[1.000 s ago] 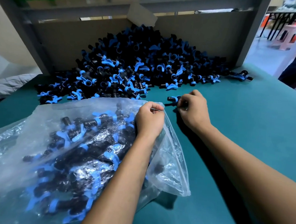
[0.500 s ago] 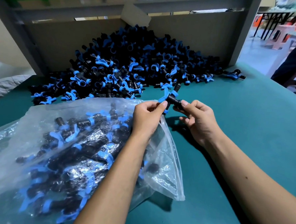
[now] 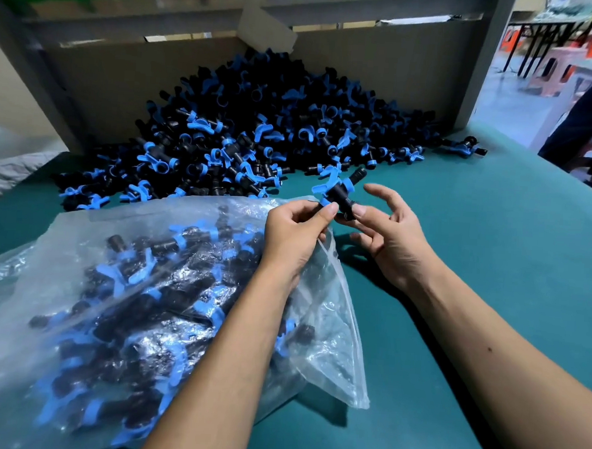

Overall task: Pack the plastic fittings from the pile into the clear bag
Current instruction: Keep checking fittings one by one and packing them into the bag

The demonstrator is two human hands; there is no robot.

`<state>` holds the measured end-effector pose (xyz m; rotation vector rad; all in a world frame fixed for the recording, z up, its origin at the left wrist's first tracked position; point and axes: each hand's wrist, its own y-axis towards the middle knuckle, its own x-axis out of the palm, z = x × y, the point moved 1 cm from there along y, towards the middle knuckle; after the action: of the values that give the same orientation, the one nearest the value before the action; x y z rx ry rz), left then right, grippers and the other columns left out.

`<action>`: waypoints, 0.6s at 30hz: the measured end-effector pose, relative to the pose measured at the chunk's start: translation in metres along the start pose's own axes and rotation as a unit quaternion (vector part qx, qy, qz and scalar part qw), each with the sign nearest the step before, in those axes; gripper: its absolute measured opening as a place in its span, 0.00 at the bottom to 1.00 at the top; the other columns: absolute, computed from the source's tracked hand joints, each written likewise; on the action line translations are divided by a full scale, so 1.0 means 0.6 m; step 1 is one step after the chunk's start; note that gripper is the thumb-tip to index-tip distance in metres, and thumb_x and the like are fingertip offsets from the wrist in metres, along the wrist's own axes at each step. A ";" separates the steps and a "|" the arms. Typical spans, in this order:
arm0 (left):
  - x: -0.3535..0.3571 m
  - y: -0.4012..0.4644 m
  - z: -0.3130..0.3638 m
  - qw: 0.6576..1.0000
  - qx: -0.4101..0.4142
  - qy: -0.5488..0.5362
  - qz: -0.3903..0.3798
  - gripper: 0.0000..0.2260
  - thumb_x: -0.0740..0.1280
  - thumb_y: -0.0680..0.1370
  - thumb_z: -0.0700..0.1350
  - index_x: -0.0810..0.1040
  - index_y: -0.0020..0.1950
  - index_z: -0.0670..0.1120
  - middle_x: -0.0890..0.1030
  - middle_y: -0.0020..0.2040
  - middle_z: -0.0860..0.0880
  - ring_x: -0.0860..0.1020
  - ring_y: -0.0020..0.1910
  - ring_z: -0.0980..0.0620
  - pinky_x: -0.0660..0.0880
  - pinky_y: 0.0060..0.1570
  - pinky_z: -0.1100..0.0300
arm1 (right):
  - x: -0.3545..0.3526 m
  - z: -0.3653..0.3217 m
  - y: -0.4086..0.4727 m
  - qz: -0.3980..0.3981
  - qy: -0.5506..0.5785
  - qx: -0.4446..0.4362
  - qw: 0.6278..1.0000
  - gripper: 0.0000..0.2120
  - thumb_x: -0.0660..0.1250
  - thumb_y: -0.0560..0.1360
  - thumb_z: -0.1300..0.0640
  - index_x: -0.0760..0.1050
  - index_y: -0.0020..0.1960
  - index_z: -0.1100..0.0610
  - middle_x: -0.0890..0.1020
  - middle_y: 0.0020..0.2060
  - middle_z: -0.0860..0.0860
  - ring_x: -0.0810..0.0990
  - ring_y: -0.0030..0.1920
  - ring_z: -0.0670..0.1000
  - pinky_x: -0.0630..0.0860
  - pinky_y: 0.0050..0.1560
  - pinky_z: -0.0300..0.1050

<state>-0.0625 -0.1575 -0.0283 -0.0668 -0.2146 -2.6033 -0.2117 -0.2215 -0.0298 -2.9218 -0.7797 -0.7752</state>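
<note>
No readable text, label, brand, number or sign found anywhere, none made out on the clear bag (image 3: pixel 168 286), none on the fittings in the pile (image 3: pixel 258 126), none on the cardboard wall (image 3: pixel 381 67) behind them

The clear bag (image 3: pixel 334 315) is thin, crinkled plastic film, glossy, catching bright glints over its creases. The fittings in the pile (image 3: pixel 258 129) are moulded plastic: matt black bodies with smooth bright-blue wings and collars, and the one fitting (image 3: pixel 337 192) held up shows a faint sheen on its black barrel. The worktop (image 3: pixel 492 251) wears a teal covering, matt and even. Behind the pile stands brown cardboard (image 3: pixel 130 78), dull and flat, framed by grey painted metal bars (image 3: pixel 481 62).
</note>
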 end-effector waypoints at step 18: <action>-0.006 0.007 0.000 0.998 -0.019 -0.033 0.043 0.06 0.78 0.76 0.45 0.85 0.47 0.43 0.81 0.32 0.54 0.77 0.31 0.58 0.76 0.36 0.67 | -0.011 0.006 0.009 0.071 0.054 -0.010 0.996 0.04 0.72 0.76 0.56 0.80 0.50 0.54 0.82 0.43 0.50 0.78 0.44 0.48 0.75 0.49 0.42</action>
<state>-0.0575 -0.1592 -0.0278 -0.1716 -0.1815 -2.5224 -0.2125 -0.2287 -0.0353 -2.8836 -0.5518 -0.9233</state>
